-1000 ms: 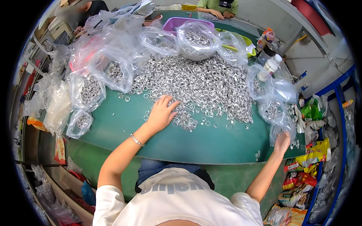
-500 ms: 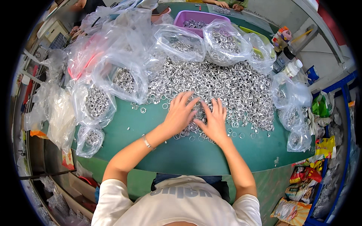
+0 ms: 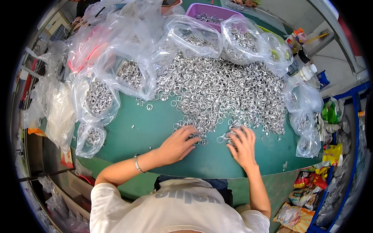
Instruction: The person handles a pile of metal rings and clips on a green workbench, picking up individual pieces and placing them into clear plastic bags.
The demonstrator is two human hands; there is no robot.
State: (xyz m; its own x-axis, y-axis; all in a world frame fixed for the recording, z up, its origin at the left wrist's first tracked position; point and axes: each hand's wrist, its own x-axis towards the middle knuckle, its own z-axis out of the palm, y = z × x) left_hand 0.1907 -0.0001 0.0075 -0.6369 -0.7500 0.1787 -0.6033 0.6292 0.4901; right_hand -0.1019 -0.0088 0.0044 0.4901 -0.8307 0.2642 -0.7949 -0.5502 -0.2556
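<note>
A broad heap of silver metal rings (image 3: 229,85) covers the middle and right of the green table (image 3: 132,141). At its near edge my left hand (image 3: 176,144) lies palm down, fingers bent and apart, the tips touching a few rings. My right hand (image 3: 244,146) is spread over a small cluster of rings (image 3: 223,138) just off the heap, fingers apart and slightly blurred. Neither hand grips a ring that I can see. What lies under the right palm is hidden.
Clear plastic bags of rings (image 3: 99,97) line the heap's left and far sides, others (image 3: 305,120) its right. A purple tub (image 3: 194,11) stands behind. White bottle (image 3: 307,72) at right, blue rack (image 3: 355,116) beyond. Another person's hands (image 3: 246,3) show at the far edge.
Both hands have drawn back toward me and spread further apart, the right one moving right. Some rings have come nearer with them, leaving a gap of bare table between the hands.
</note>
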